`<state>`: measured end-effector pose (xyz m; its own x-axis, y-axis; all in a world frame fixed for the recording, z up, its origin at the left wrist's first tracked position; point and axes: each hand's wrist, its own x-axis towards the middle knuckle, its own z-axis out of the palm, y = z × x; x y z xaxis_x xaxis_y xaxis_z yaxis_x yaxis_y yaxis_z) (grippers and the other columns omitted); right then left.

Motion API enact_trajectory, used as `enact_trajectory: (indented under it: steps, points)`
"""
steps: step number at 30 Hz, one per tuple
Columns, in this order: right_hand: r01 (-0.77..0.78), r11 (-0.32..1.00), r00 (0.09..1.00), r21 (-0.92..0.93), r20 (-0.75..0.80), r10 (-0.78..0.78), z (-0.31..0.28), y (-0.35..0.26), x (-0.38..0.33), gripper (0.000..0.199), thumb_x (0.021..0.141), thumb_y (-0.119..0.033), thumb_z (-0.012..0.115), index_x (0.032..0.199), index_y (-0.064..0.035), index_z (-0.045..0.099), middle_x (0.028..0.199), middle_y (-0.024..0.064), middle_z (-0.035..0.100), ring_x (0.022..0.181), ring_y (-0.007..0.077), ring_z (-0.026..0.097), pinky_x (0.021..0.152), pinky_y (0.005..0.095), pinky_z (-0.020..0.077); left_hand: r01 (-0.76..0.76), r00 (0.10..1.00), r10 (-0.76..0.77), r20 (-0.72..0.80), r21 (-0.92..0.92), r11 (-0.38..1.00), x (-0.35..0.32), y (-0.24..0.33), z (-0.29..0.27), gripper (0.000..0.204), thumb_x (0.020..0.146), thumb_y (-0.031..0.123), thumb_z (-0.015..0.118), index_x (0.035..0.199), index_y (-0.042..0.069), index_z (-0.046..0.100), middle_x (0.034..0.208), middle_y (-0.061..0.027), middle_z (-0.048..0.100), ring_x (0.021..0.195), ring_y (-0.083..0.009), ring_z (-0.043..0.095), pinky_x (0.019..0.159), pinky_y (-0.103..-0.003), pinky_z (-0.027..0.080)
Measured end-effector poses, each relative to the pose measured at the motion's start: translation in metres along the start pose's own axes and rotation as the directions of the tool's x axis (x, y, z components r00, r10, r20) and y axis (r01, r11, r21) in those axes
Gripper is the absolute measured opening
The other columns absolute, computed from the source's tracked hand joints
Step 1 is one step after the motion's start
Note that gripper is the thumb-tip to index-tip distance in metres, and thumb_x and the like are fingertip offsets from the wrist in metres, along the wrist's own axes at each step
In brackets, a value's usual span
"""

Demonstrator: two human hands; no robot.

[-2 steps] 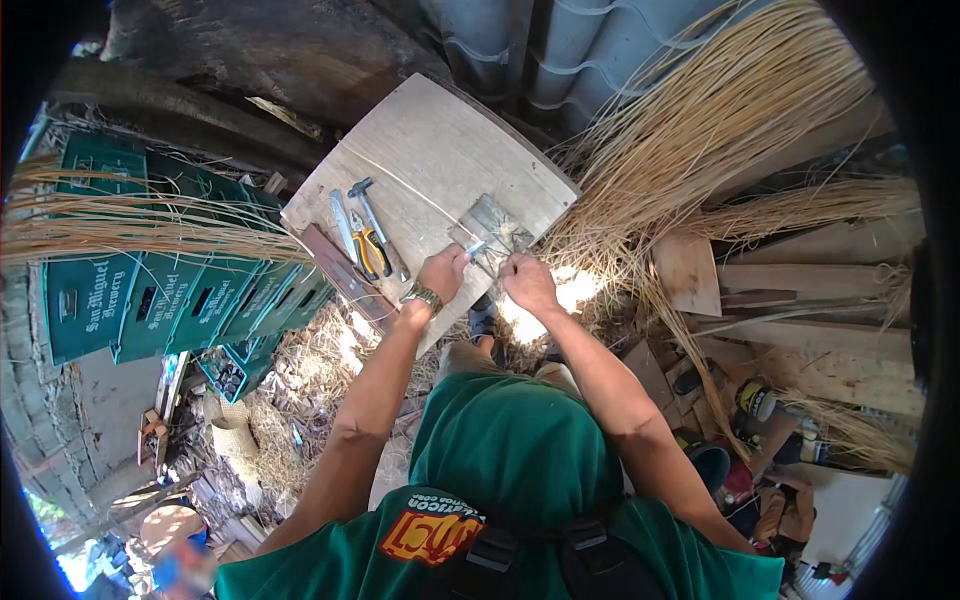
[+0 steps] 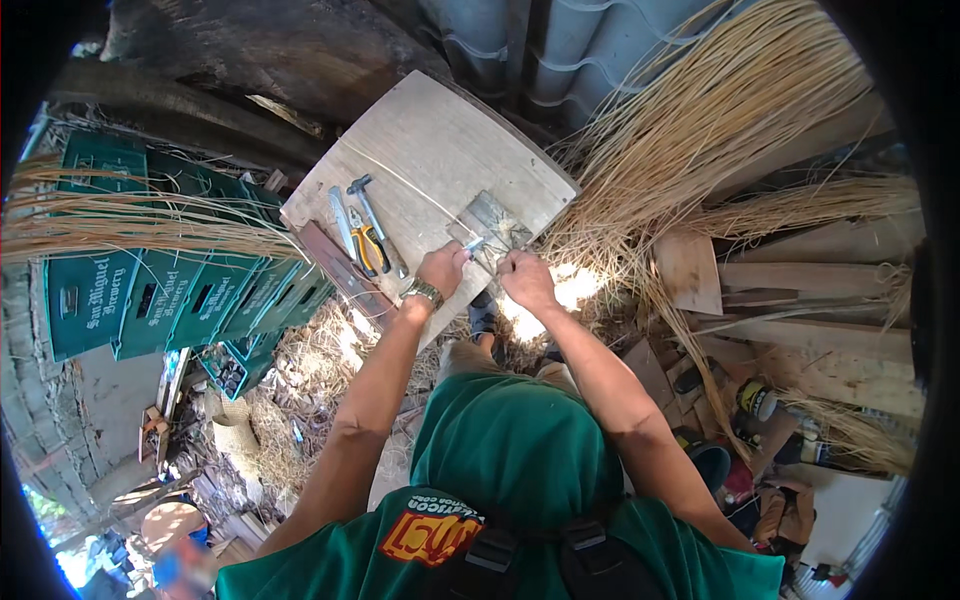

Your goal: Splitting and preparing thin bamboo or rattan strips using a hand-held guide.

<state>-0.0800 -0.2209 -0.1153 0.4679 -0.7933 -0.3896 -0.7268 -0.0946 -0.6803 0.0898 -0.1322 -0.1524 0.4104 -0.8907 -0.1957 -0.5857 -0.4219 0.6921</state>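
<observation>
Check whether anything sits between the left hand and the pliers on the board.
Nothing visible does. The left hand rests at the board's near edge, the pliers lie just to its left, and only bare wood shows between them.

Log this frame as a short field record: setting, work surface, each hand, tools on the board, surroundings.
setting: outdoor workshop, seen from above
work surface: pale wooden board
left hand: at the board's near edge, a small blade-like tool at its fingertips; grip not clear
right hand: closed, beside the left, by a small grey metal plate; what it holds is hidden
tools on the board: hammer, yellow-handled pliers
surroundings: rattan strips at right, green crates at left
</observation>
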Motion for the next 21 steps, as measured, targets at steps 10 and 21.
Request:
enact_trajectory:
  steps: [10, 21]
  points:
    - [0.191, 0.978, 0.975, 0.088, -0.134, -0.178, 0.006, 0.113, -0.036, 0.026, 0.091, -0.029, 0.052, 0.091, -0.0046, 0.062, 0.092, 0.0209, 0.064, 0.085, 0.0365, 0.062, 0.077, 0.0412, 0.0490, 0.040, 0.998, -0.046, 0.040, 0.141, 0.989, 0.010, 0.030, 0.004, 0.025, 0.092, 0.034, 0.052, 0.092, 0.010, 0.061, 0.082, -0.0221, 0.062, 0.081, -0.0431, 0.060, 0.070, -0.048, 0.047]
    - [-0.323, 0.698, 0.751, -0.639, 0.276, 0.600, -0.152, 0.439, -0.358, 0.054, 0.090, -0.049, 0.049, 0.122, -0.0077, 0.059, 0.119, 0.0199, 0.059, 0.106, 0.0393, 0.057, 0.090, 0.0484, 0.0446, 0.074, 0.996, -0.081, 0.028, 0.206, 0.976, 0.009, 0.013, 0.001, 0.026, 0.090, 0.035, 0.055, 0.098, 0.012, 0.063, 0.089, -0.0199, 0.064, 0.088, -0.0399, 0.061, 0.076, -0.045, 0.048]
